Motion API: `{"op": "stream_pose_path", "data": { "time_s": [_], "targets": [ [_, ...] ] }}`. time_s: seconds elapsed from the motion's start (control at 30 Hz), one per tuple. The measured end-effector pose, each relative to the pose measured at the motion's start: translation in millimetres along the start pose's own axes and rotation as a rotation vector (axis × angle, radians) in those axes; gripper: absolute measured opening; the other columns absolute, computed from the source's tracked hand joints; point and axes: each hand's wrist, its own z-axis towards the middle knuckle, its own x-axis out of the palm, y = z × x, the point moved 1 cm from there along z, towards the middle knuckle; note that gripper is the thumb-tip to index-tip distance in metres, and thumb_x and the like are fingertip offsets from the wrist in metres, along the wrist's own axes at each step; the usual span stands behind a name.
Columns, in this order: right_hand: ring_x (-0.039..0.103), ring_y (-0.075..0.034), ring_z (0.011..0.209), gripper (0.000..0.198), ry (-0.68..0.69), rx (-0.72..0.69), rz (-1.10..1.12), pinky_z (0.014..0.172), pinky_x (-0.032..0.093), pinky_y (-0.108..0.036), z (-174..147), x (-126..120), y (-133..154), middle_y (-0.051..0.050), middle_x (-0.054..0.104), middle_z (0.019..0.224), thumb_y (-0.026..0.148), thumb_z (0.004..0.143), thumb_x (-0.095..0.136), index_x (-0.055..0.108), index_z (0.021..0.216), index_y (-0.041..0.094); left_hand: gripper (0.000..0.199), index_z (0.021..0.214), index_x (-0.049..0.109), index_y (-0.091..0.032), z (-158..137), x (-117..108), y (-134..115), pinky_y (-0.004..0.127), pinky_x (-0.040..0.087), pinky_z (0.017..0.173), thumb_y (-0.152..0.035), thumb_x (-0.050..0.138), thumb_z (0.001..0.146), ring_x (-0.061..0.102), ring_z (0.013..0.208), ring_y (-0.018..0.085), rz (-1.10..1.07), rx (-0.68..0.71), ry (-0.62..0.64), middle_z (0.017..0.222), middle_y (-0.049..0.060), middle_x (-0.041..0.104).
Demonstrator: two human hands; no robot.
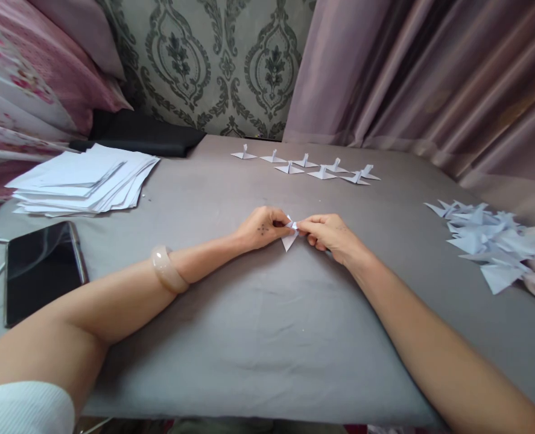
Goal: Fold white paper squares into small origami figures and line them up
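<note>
Between my two hands is a small white folded paper crane [289, 241], held a little above the grey cloth at the middle of the table. My left hand [263, 229] pinches it from the left between thumb and fingers. From the right, my right hand [328, 234] grips its other side with thumb and forefinger, the remaining fingers curled. One pointed flap hangs down toward me; the fingertips cover part of the paper.
Several paper cranes [322, 173] stand in two rows toward the back. A heap of folded cranes [488, 232] lies at the right. On the left are a stack of white paper [81, 181], a tablet or phone [43, 271] with a cable, and a black folded item [145, 134]. Curtains [376, 72] hang behind.
</note>
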Motion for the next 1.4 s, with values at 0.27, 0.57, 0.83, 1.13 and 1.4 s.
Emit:
{"op": "stream_pose_path", "data": {
  "time_s": [0.27,0.57,0.83,1.13,1.4],
  "targets": [
    [0.034,-0.005,0.039,0.011,-0.028,0.025,0.006,0.036,0.021,-0.02,0.3,0.8,-1.4,0.004,0.045,0.044,0.026,0.067,0.064,0.059,0.062,0.017,0.023,0.084,0.071,-0.015,-2.2,-1.5,-0.9,0.021,0.038,0.058,-0.036,0.062,0.079,0.049,0.062,0.01,0.002,-0.01,-0.032,0.067,-0.001,0.059],
    [0.036,-0.005,0.038,0.013,0.022,0.006,0.05,0.035,0.022,-0.021,5.4,-2.5,-5.2,0.001,0.051,0.049,0.022,0.066,0.058,0.054,0.054,0.017,0.024,0.078,0.071,-0.015,-2.1,-0.5,-1.2,0.022,0.041,0.063,-0.037,0.063,0.079,0.055,0.069,0.012,-0.061,-0.043,-0.03,0.075,0.002,0.065],
    [0.04,-0.007,0.04,0.014,0.05,0.07,0.115,0.033,0.023,-0.021,10.6,-6.2,-4.0,0.0,0.049,0.048,0.018,0.063,0.061,0.054,0.051,0.016,0.022,0.075,0.073,-0.015,-0.9,-0.7,-5.6,0.022,0.041,0.06,-0.036,0.07,0.073,0.056,0.067,0.012,-0.097,-0.113,-0.066,0.072,0.002,0.067],
    [0.04,-0.007,0.038,0.014,0.054,0.069,0.147,0.032,0.024,-0.021,10.1,-6.4,-4.1,0.0,0.051,0.048,0.016,0.063,0.06,0.054,0.05,0.016,0.022,0.072,0.072,-0.014,-1.6,0.6,-7.6,0.021,0.039,0.057,-0.036,0.069,0.073,0.055,0.064,0.011,-0.107,-0.135,-0.091,0.069,0.002,0.066],
    [0.034,-0.005,0.033,0.009,0.007,0.029,0.218,0.032,0.023,-0.019,10.0,-6.6,-13.7,0.002,0.053,0.045,0.023,0.073,0.06,0.061,0.068,0.016,0.025,0.068,0.069,-0.014,-0.7,-3.3,1.1,0.023,0.039,0.057,-0.039,0.07,0.071,0.053,0.062,0.011,-0.104,-0.223,-0.325,0.066,0.001,0.063]
  ]
}}
